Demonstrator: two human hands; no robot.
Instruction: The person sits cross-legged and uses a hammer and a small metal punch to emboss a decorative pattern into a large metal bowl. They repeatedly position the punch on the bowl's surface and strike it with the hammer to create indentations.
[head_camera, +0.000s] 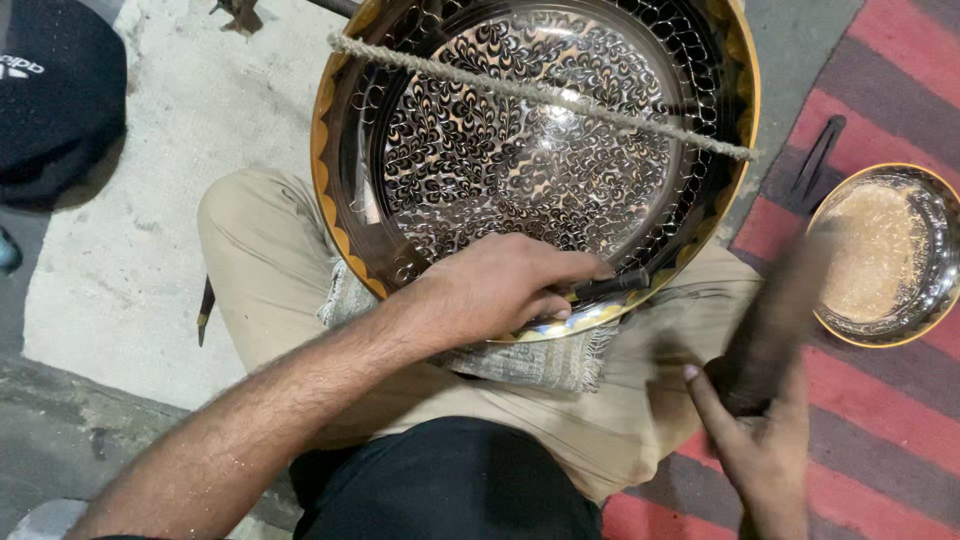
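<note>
- pale concrete floor (120, 250) fills the left of my head view, and a red and grey striped rug (880, 90) runs down the right, with the person's beige trouser knees between them.
- on the lap, over a frayed grey woven cloth (540, 362), sits 1 large round engraved metal tray with a yellow rim (745, 90); it tilts up away from the body, and a taut twisted rope (540, 95) crosses its face from upper left to right.
- my left hand (500, 290) rests on the tray's near rim, fingers closed around a thin dark metal chisel (612, 284); its long axis runs left to right, the tip towards the right along the rim.
- my right hand (765, 450) is well apart, lower right, wrapped round the bottom of a dark blurred mallet-like stick (780, 320) that slants up and right.
- so the chisel lies up and left of the right hand, and the left hand is the nearer, already on it.
- beyond the stick stands a small shiny metal bowl of pale powder (885, 255), with a thin dark tool (818, 155) on the rug above it.
- a black cap (55, 90) lies top left.
</note>
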